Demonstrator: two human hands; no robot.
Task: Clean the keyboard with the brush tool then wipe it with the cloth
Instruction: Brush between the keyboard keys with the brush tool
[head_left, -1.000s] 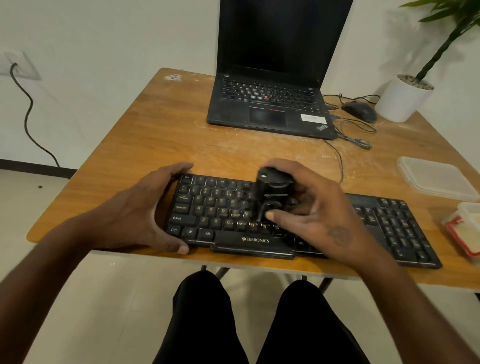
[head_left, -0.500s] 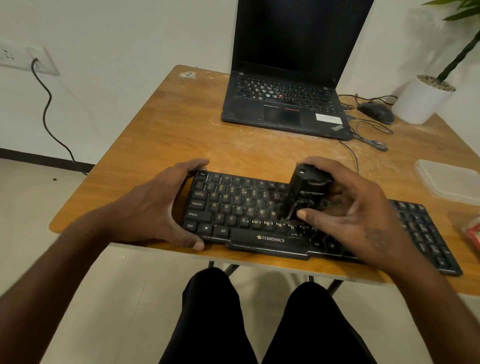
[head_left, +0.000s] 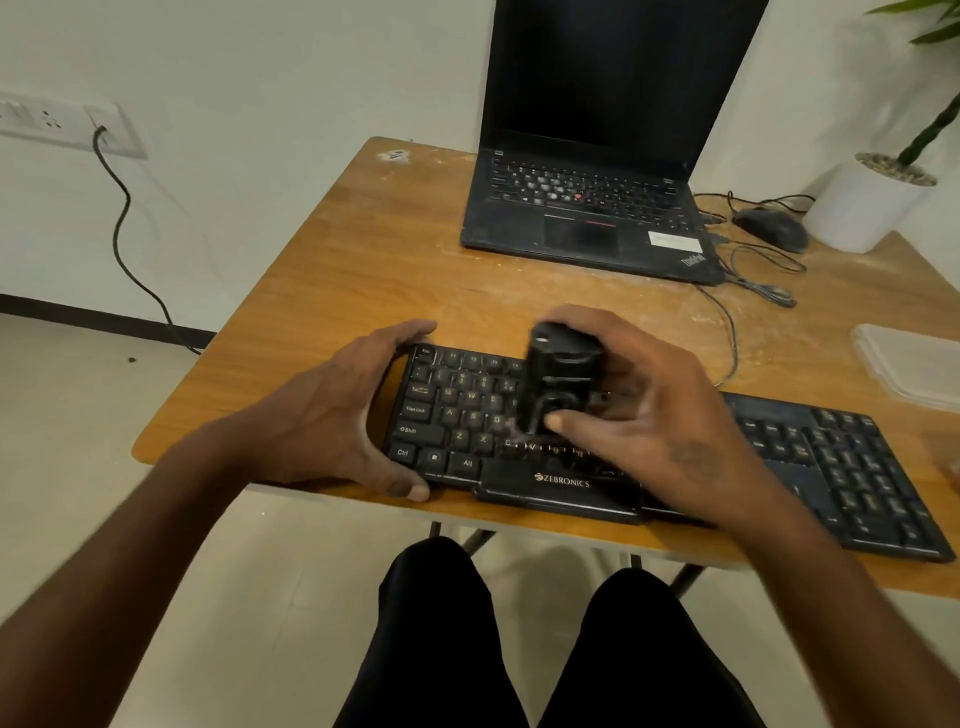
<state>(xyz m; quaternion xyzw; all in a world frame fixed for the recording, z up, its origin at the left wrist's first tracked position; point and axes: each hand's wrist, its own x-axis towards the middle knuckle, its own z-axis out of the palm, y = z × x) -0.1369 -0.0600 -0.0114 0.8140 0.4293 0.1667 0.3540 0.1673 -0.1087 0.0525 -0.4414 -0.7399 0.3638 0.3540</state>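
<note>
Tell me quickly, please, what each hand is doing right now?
Left hand: fingers and thumb curled round the left end of the keyboard, steadying it.
Right hand: grips the black brush tool upright on the keys.

The black Zebronics keyboard (head_left: 852, 478) lies flat along the table's 6 o'clock edge; the black brush tool (head_left: 558, 379) stands upright on its left-half keys.
</note>
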